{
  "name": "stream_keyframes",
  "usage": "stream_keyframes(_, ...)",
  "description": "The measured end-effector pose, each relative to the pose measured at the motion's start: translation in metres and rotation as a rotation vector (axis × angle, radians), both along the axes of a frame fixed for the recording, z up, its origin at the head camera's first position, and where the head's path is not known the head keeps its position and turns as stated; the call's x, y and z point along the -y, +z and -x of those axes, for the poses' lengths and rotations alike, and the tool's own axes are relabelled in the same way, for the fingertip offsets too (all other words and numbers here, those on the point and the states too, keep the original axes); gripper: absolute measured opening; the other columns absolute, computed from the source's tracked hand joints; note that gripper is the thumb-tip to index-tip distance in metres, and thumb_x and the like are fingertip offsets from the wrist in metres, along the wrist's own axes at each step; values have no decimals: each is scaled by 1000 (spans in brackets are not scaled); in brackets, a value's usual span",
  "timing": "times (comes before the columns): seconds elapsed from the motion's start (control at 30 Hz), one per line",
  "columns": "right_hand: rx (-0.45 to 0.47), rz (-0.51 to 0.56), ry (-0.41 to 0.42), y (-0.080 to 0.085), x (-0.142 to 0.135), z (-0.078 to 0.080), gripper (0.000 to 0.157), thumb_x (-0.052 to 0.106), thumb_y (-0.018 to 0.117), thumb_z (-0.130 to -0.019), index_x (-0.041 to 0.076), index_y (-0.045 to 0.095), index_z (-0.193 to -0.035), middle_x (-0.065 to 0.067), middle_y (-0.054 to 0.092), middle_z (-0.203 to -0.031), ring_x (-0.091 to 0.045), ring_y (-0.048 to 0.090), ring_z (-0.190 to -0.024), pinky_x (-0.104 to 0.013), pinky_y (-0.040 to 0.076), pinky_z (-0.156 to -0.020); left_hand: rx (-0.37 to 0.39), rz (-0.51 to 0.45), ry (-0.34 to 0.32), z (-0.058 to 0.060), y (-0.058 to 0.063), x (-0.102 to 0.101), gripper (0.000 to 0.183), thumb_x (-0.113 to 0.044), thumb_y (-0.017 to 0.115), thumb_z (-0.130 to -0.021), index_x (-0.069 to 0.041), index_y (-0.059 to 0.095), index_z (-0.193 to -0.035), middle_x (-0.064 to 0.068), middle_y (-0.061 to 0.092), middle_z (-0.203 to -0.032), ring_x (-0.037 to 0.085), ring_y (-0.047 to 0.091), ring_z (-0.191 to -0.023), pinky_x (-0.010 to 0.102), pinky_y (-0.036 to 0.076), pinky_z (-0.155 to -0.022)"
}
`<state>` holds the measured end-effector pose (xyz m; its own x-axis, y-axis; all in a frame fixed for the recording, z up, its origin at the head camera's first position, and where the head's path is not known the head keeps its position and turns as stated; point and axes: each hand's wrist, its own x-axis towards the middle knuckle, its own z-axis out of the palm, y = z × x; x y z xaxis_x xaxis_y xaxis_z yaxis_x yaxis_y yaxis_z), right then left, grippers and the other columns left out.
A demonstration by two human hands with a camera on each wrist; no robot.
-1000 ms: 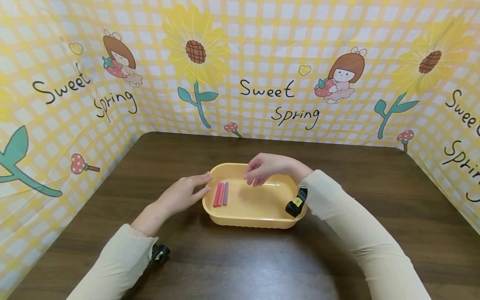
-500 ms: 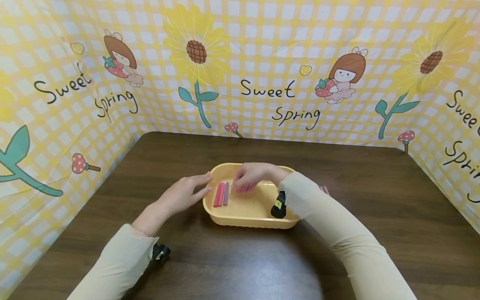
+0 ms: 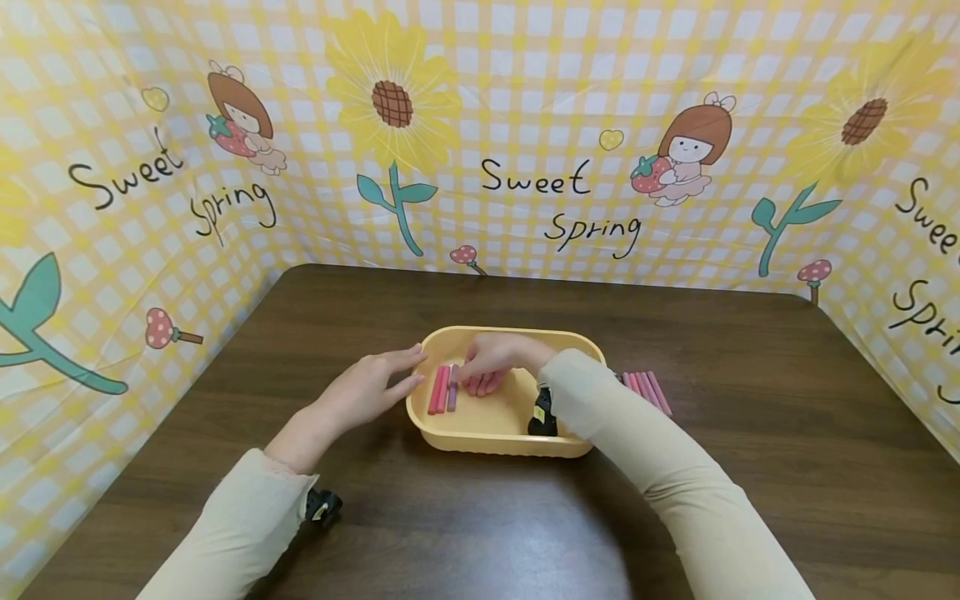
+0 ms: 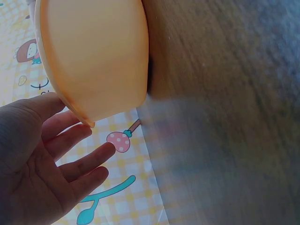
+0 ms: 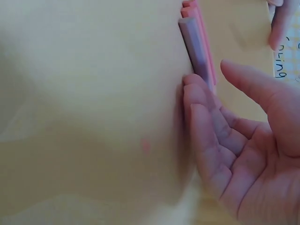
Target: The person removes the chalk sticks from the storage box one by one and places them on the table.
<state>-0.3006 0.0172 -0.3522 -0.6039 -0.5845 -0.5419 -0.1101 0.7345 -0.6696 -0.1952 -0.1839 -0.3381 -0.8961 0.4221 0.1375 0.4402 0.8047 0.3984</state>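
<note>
Between the two hands, one purple stick and two pink sticks are laid side by side in a yellow tray.
By the left hand, its fingers extended, the tray's rim is touched and nothing is gripped; beside the purple stick, the right hand is lowered into the tray, fingers loosely bent, thumb apart, with nothing seen held. Beyond the right forearm, more pink sticks are lined up on the counter. Past both hands, "Sweet Spring" is repeated in black script on checked cloth.
</note>
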Motion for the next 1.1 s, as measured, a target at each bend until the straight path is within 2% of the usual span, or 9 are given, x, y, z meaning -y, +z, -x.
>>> stream_keyframes(0.3,-28,-22,-40,-1,6,-5,34,31,62,-89,6,62,-67,0,61,-56,-6,56,-49,-16,50,-49,-3,-2,-1,0,0,0,42,-18,56,-94,-1,52,-131,18,49,-138,34,50,-126,50,41,-103)
stream_keyframes(0.53,-33,-20,-56,-1,9,-6,30,26,63,-88,7,63,-66,1,61,-54,-5,57,-48,-16,50,-48,-14,-3,-4,0,0,0,41,-18,56,-93,0,53,-131,19,50,-137,35,50,-125,50,41,-103)
stream_keyframes(0.87,-45,-30,-42,1,12,-8,34,30,64,-88,5,63,-65,0,60,-55,-6,56,-48,-17,50,-48,-22,-2,-18,0,0,1,41,-19,55,-94,0,53,-130,19,50,-136,35,51,-124,50,42,-102)
stream_keyframes(1.1,-49,-43,-33,3,13,-8,30,24,64,-88,6,63,-64,1,60,-53,-5,55,-47,-15,49,-47,-8,-4,-9,1,-2,1,42,-21,55,-94,-1,52,-131,18,49,-138,33,50,-125,49,42,-103)
